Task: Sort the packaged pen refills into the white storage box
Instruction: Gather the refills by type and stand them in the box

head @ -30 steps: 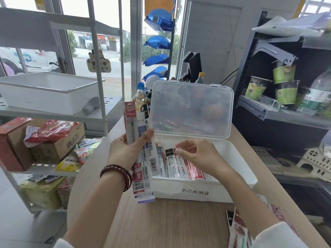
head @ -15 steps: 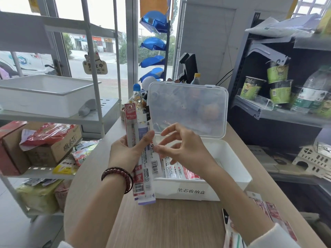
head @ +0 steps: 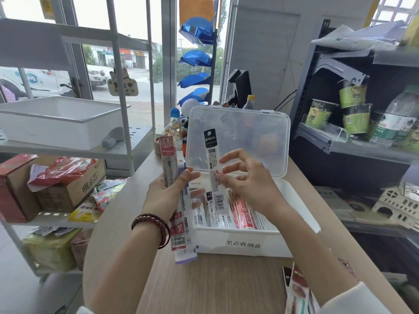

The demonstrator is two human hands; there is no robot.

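Observation:
The white storage box [head: 240, 244] stands on the wooden counter with its clear lid [head: 238, 139] raised at the back. Several packaged refills [head: 243, 211] lie in rows inside it. My left hand [head: 166, 193] grips a small bundle of refill packs [head: 169, 159], a red-topped one in front, upright at the box's left front corner. My right hand [head: 247, 182] pinches a single black-topped refill pack [head: 213, 171] upright above the box, with the other fingers spread.
More refill packs [head: 297, 288] lie on the counter [head: 215, 286] at the lower right. Bottles [head: 175, 128] stand behind the box. A white rack with a tub [head: 61, 123] and cartons is on the left. A dark shelf with cups and water bottles [head: 353, 114] is on the right.
My right hand has come up out of the box, reached the bundle in my left hand, and pulled one black-topped pack away from it to the right.

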